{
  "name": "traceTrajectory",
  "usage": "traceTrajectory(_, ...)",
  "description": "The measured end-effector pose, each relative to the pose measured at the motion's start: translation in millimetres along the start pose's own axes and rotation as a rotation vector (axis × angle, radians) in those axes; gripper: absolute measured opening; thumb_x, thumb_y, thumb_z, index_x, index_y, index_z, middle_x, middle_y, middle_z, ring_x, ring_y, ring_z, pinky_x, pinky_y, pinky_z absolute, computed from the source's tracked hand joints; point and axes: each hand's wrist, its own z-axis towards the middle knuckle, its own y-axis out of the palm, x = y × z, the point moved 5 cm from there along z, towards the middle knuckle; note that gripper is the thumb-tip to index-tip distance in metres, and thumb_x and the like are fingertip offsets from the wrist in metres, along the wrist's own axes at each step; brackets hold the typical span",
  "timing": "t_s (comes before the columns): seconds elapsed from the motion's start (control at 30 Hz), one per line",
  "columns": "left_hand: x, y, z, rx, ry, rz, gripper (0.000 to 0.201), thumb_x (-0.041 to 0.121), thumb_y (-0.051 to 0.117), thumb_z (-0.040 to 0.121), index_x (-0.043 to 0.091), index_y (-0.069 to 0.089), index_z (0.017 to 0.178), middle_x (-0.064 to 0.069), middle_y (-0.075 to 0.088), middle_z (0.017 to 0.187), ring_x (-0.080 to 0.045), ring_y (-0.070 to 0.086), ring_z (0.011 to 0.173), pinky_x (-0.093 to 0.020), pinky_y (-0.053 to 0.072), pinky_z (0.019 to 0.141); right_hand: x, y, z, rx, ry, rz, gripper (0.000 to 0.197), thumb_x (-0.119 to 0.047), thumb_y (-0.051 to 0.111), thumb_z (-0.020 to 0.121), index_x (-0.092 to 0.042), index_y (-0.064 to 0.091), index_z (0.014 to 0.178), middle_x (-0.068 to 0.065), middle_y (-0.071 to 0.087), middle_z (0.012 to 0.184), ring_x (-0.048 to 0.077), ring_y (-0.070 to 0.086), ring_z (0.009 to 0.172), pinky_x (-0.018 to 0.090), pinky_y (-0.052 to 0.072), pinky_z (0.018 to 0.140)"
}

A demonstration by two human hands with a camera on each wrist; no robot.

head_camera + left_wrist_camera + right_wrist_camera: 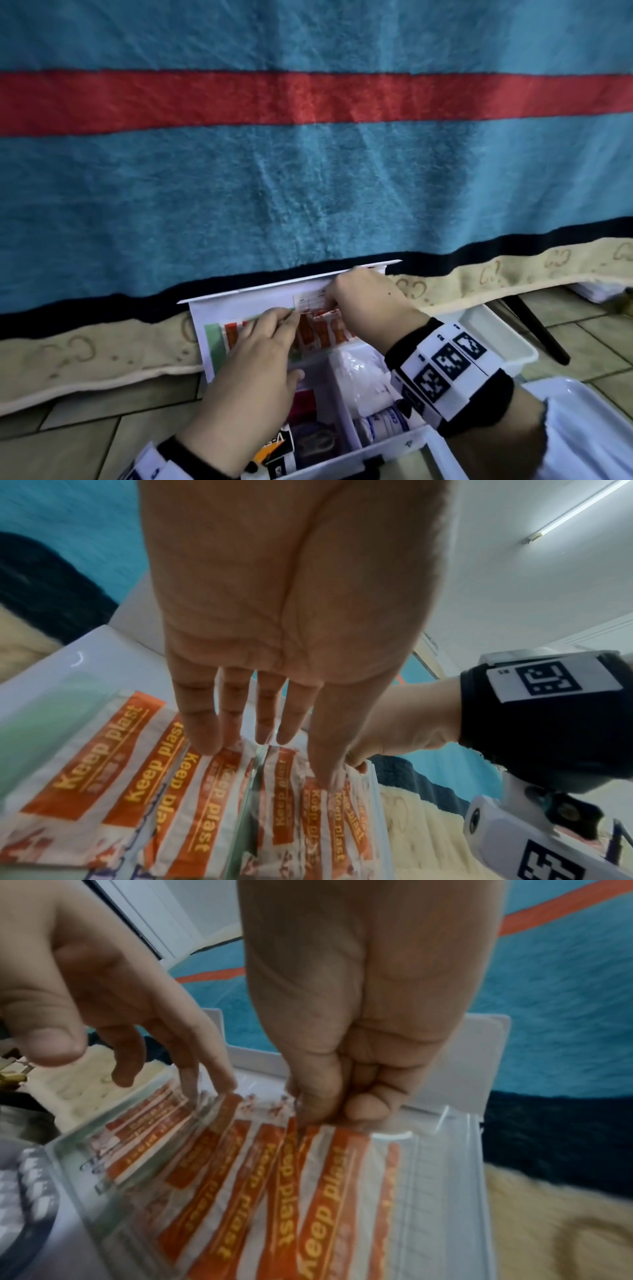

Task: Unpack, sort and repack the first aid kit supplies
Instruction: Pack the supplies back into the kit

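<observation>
1. The unpacking step is judged to be in hand: the plasters [318, 1191], orange-and-white strips printed "Keep plast", are being worked out of the clear pocket [441, 1150] inside the raised lid [260, 294] of the first aid kit [383, 448].
2. The right hand [363, 301] is seen at the pocket's upper edge, its fingers [320, 1096] pinched together on the top ends of a few plasters.
3. The left hand [253, 363] is laid over the pocket with its fingers [202, 723] straight and slightly spread, their tips resting on the plasters; nothing is gripped by it.
4. Next, an upward pull along the pocket's opening seems called for, with the pocket steadied by the left hand so the lid is not tipped.
5. The plasters are thin paper-wrapped strips, overlapped in a fan and partly bunched; several could slide out together or be creased.
6. The kit stands open on the tiled floor [102, 442], against a bed draped in a blue blanket [308, 178]; a bandage roll [383, 425] and a white packet [363, 373] lie in its compartments.
</observation>
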Motion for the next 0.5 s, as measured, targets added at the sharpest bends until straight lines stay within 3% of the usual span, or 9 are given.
traceTrajectory(0.07,-2,0,0,-0.004,-0.010,-0.015,0.073,0.034,0.055,0.092,0.031,0.011,0.149,0.018,0.013,0.144,-0.007,0.018,0.135,-0.023,0.022,0.114,-1,-1,-1,0.005,0.000,-0.007,0.032,0.004,0.049,0.076,-0.012,0.068,0.096,0.012,0.066,0.100,0.031,0.061,0.100,0.031,0.040,0.069)
traceTrajectory(0.23,-3,1,0,-0.005,-0.026,-0.032,0.072,0.037,0.055,0.092,0.026,0.014,0.150,0.014,0.017,0.141,-0.009,0.023,0.134,-0.024,0.027,0.112,9,-11,-11,0.194,0.006,0.039,0.026,-0.007,0.056,0.081,-0.017,0.070,0.100,0.004,0.062,0.109,0.026,0.061,0.102,0.031,0.048,0.078)
traceTrajectory(0.4,3,-2,-2,-0.001,-0.047,0.013,0.075,0.039,0.053,0.092,0.025,0.009,0.151,0.013,0.009,0.152,-0.010,0.013,0.142,-0.031,0.021,0.117,51,-26,-49,0.336,0.142,0.254,0.015,-0.021,0.063,0.084,-0.025,0.073,0.094,-0.001,0.069,0.102,0.021,0.063,0.098,0.033,0.051,0.082)
traceTrajectory(0.5,14,-3,-5,-0.029,-0.046,0.025,0.076,0.041,0.053,0.091,0.027,0.008,0.150,0.014,0.002,0.156,-0.011,0.006,0.145,-0.035,0.018,0.119,85,-33,-87,0.377,0.217,0.313,0.010,-0.020,0.068,0.081,-0.022,0.076,0.087,-0.005,0.073,0.089,0.014,0.065,0.083,0.024,0.050,0.076)
